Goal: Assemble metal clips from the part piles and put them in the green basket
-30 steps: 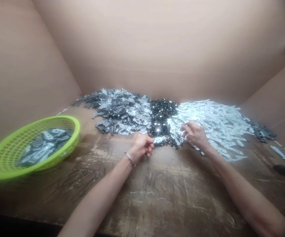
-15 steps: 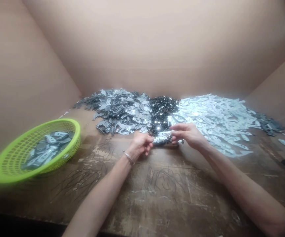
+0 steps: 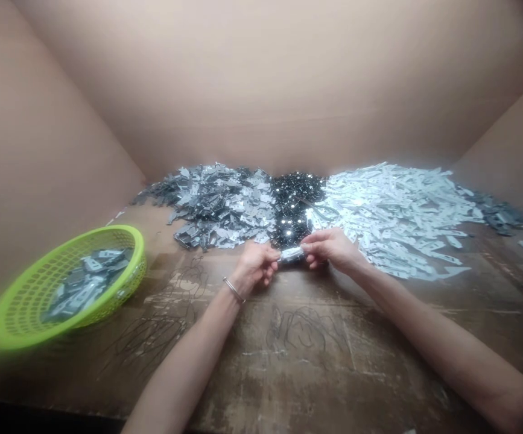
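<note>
Our left hand [image 3: 256, 265] and right hand [image 3: 331, 250] meet near the far edge of the wooden tabletop [image 3: 379, 361], both curled nearly shut, fingertips pinching opposite ends of a small shiny metal piece [image 3: 292, 255]. Just behind it lies a black heap of small parts [image 3: 297, 205], with a grey pile of metal plates [image 3: 216, 208] left and a pale pile [image 3: 397, 217] right. A green plastic basket [image 3: 140, 265] holding grey plates [image 3: 84, 283] sits near the left edge.
</note>
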`<control>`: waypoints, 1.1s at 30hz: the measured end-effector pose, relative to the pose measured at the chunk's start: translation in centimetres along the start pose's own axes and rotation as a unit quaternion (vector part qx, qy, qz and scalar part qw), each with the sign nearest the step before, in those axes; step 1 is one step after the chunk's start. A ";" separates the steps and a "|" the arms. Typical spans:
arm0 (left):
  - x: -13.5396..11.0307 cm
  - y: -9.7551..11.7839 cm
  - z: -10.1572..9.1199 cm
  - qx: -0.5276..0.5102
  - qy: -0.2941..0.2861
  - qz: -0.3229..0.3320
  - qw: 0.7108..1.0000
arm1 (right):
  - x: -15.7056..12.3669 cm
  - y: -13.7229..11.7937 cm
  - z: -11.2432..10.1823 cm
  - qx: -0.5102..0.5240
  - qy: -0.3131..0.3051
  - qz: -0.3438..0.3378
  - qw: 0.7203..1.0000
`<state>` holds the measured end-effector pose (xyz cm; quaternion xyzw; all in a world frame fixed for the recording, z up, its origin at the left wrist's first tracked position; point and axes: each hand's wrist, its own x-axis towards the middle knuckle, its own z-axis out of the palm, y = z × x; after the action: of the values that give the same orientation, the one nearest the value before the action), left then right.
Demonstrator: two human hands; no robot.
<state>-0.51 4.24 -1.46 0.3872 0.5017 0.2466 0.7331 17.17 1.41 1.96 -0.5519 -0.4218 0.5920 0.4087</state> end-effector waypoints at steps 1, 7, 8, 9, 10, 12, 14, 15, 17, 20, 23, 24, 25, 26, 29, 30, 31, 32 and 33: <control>0.1 -0.1 -0.1 0.004 -0.006 0.004 1.000 | 0.0 0.0 0.0 0.000 0.000 0.002 1.000; 0.5 -0.5 -0.4 0.014 -0.025 0.018 0.999 | 0.0 0.0 0.3 -0.009 0.013 0.017 1.000; 0.5 -0.5 -0.4 0.012 -0.026 0.019 0.999 | 0.0 0.1 0.3 -0.011 0.015 0.017 1.000; 0.6 -0.6 -0.4 0.011 -0.028 0.019 0.999 | 0.0 0.1 0.3 -0.013 0.016 0.017 1.000; 0.6 -0.6 -0.4 0.011 -0.030 0.018 0.999 | 0.1 0.2 0.3 -0.015 0.017 0.017 1.000; 0.6 -0.6 -0.4 0.009 -0.033 0.017 0.999 | 0.2 0.4 0.3 -0.018 0.022 0.016 0.999; 0.6 -0.5 -0.4 0.008 -0.034 0.016 0.999 | 0.3 0.6 0.3 -0.014 0.026 0.014 0.999; 0.5 -0.5 -0.3 0.008 -0.035 0.016 0.999 | 0.3 0.6 0.3 -0.011 0.026 0.012 1.000; 0.5 -0.4 -0.2 0.008 -0.036 0.018 0.999 | 0.4 0.8 0.3 -0.006 0.024 0.010 1.000; 0.3 -0.3 0.1 0.006 -0.036 0.017 0.999 | 0.4 0.9 0.3 -0.004 0.020 0.008 1.000; 0.2 -0.2 0.3 0.003 -0.035 0.018 0.999 | 0.5 1.0 0.3 -0.004 0.016 0.004 1.000; 0.2 -0.2 0.3 0.002 -0.035 0.018 0.999 | 0.5 1.1 0.2 -0.004 0.013 0.002 1.000; 0.2 -0.2 0.3 0.000 -0.035 0.020 0.999 | 0.6 1.1 0.2 -0.004 0.012 0.002 1.000; 0.2 -0.2 0.3 -0.002 -0.035 0.022 0.999 | 0.6 1.1 0.2 -0.005 0.011 0.002 1.000; 0.3 -0.3 0.1 -0.005 -0.033 0.025 0.999 | 0.8 1.3 0.0 -0.007 0.022 0.003 1.000; 0.3 -0.3 0.1 -0.007 -0.033 0.026 0.999 | 0.9 1.3 0.0 -0.007 0.027 0.002 1.000; 0.4 -0.4 0.1 -0.009 -0.032 0.026 0.999 | 0.9 1.4 -0.1 -0.007 0.033 0.000 0.999; 0.4 -0.4 0.1 -0.011 -0.033 0.027 0.999 | 1.0 1.5 -0.1 -0.006 0.037 -0.002 0.999; 0.4 -0.5 0.0 -0.013 -0.034 0.029 0.999 | 1.1 1.6 -0.1 -0.005 0.039 -0.003 0.999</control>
<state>-0.36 4.29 -2.05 0.4003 0.4620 0.2613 0.7470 17.22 1.94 0.09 -0.5755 -0.4103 0.5667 0.4234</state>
